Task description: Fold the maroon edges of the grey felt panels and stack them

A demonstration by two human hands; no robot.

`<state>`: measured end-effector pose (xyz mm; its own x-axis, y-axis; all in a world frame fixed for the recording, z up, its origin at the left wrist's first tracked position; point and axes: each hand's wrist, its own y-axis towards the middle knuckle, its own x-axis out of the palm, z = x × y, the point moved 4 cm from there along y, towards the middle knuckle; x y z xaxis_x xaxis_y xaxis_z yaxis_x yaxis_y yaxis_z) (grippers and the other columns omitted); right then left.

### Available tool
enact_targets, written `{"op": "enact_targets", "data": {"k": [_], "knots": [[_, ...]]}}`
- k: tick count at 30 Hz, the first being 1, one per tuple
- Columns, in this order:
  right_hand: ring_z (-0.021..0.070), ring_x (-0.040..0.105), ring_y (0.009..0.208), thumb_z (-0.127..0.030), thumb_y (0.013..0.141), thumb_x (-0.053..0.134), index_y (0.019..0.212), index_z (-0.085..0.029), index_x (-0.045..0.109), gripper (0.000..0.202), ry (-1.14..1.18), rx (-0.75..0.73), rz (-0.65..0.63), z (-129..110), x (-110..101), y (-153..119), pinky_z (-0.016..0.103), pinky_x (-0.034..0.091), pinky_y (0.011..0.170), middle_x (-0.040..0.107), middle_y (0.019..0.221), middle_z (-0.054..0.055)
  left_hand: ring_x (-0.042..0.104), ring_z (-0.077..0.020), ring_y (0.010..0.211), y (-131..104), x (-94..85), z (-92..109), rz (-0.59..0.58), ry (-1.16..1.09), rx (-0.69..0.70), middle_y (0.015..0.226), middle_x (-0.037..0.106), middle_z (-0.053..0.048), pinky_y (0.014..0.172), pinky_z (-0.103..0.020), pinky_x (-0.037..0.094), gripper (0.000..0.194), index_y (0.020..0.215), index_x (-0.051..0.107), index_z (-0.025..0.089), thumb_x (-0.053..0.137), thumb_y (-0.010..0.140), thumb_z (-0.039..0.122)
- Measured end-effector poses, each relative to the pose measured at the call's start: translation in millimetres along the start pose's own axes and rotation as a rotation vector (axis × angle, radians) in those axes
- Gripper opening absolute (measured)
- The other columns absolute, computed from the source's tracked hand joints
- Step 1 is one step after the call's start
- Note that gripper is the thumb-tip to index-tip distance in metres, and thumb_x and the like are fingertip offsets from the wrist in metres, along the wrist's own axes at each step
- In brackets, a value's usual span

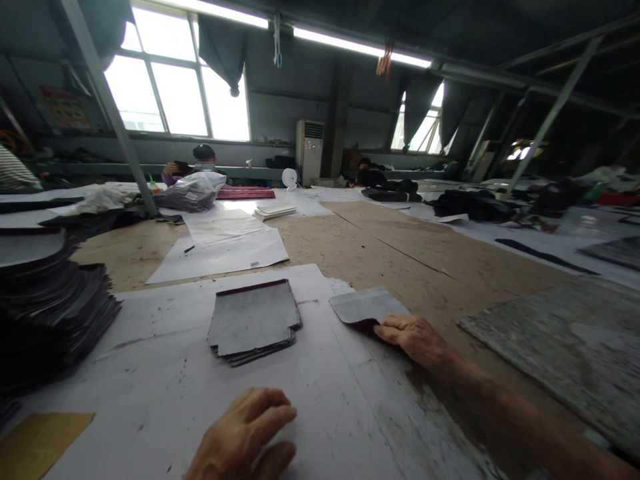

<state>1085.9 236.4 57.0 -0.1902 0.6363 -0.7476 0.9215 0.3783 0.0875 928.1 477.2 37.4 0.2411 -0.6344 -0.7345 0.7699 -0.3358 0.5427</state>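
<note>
One grey fabric piece (367,305) is pinched at its near right corner by the right hand (407,337), over the right edge of the white paper (200,387). The left hand (247,433) — empty, fingers loosely curled — is well apart from it, nearer than the small fabric stack (254,320).

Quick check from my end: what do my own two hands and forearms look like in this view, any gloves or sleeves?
Both are bare human hands, with no gloves. The left hand shows no ring, and its forearm is out of view. The right hand shows no ring or watch; its forearm has no sleeve along the clearly visible stretch.
</note>
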Motion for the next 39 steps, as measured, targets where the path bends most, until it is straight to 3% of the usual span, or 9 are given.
{"op": "enact_targets", "data": {"k": [6, 11, 17, 23, 28, 33, 35, 37, 39], "knots": [[0.0147, 0.047, 0.062, -0.041, 0.075, 0.050, 0.058, -0.018, 0.053, 0.028, 0.166, 0.090, 0.056, -2, -8, -3, 0.026, 0.034, 0.057, 0.052, 0.064, 0.000, 0.058, -0.0204, 0.087, 35, 33.3, 11, -0.109, -0.090, 0.057, 0.102, 0.060, -0.009, 0.076, -0.034, 0.051, 0.027, 0.107, 0.056, 0.019, 0.044, 0.083, 0.018], [0.0137, 0.047, 0.062, -0.045, 0.071, 0.052, 0.070, -0.018, 0.060, 0.029, 0.333, 0.152, 0.046, -17, 3, -15, 0.024, 0.034, 0.054, 0.055, 0.068, 0.000, 0.057, -0.0226, 0.083, 53, 42.6, 16, -0.082, -0.105, 0.007, 0.097, 0.061, -0.009, 0.072, -0.038, 0.051, 0.022, 0.094, 0.059, 0.017, 0.041, 0.082, 0.019], [0.0102, 0.043, 0.055, -0.032, 0.059, 0.056, 0.071, -0.016, 0.063, 0.021, 0.456, 0.245, -0.162, -25, 43, -29, 0.022, 0.032, 0.051, 0.054, 0.061, -0.002, 0.055, -0.0216, 0.080, 49, 40.5, 11, -0.048, -0.078, -0.099, 0.090, 0.061, -0.007, 0.071, -0.038, 0.048, 0.018, 0.092, 0.059, 0.016, 0.043, 0.082, 0.014], [0.0091, 0.037, 0.049, -0.037, 0.061, 0.053, 0.060, -0.016, 0.057, 0.021, 0.398, 0.250, -0.223, -27, 47, -22, 0.022, 0.029, 0.047, 0.045, 0.053, -0.003, 0.053, -0.0195, 0.081, 38, 41.0, 6, 0.054, -0.081, -0.048, 0.093, 0.059, -0.008, 0.072, -0.036, 0.045, 0.021, 0.100, 0.056, 0.016, 0.044, 0.083, 0.010], [0.0118, 0.040, 0.052, -0.036, 0.071, 0.047, 0.061, -0.018, 0.052, 0.022, 0.249, 0.144, -0.173, -29, 49, -24, 0.024, 0.032, 0.050, 0.046, 0.055, -0.001, 0.051, -0.0218, 0.091, 41, 40.7, 16, 0.046, -0.026, 0.098, 0.107, 0.056, -0.010, 0.080, -0.039, 0.043, 0.030, 0.113, 0.048, 0.015, 0.044, 0.084, 0.011], [0.0170, 0.048, 0.076, -0.024, 0.070, 0.051, 0.074, -0.019, 0.056, 0.008, 0.071, -0.166, -0.091, -36, 53, -41, 0.028, 0.036, 0.070, 0.055, 0.080, 0.003, 0.050, -0.0226, 0.090, 47, 48.8, 26, -0.183, 0.008, 0.147, 0.106, 0.056, -0.010, 0.079, -0.040, 0.042, 0.027, 0.111, 0.048, 0.014, 0.043, 0.085, 0.014], [0.0170, 0.049, 0.080, -0.019, 0.071, 0.051, 0.080, -0.020, 0.058, 0.011, 0.003, -0.301, -0.102, -38, 55, -45, 0.028, 0.036, 0.073, 0.055, 0.086, 0.004, 0.050, -0.0223, 0.085, 46, 50.8, 26, -0.210, 0.047, 0.148, 0.103, 0.056, -0.009, 0.076, -0.040, 0.042, 0.024, 0.106, 0.050, 0.015, 0.043, 0.083, 0.014], [0.0165, 0.050, 0.080, -0.020, 0.077, 0.047, 0.081, -0.021, 0.059, 0.013, -0.023, -0.319, -0.096, -36, 55, -45, 0.028, 0.036, 0.073, 0.055, 0.085, 0.003, 0.049, -0.0234, 0.086, 45, 51.0, 27, -0.178, 0.098, 0.170, 0.110, 0.053, -0.011, 0.074, -0.040, 0.041, 0.028, 0.108, 0.050, 0.015, 0.044, 0.081, 0.014], [0.0167, 0.051, 0.076, -0.023, 0.081, 0.044, 0.075, -0.020, 0.058, 0.016, -0.007, -0.242, -0.076, -33, 56, -41, 0.029, 0.036, 0.070, 0.056, 0.080, 0.003, 0.048, -0.0247, 0.088, 42, 52.1, 28, -0.164, 0.135, 0.193, 0.115, 0.049, -0.013, 0.073, -0.041, 0.040, 0.034, 0.113, 0.049, 0.015, 0.045, 0.080, 0.014]]}}
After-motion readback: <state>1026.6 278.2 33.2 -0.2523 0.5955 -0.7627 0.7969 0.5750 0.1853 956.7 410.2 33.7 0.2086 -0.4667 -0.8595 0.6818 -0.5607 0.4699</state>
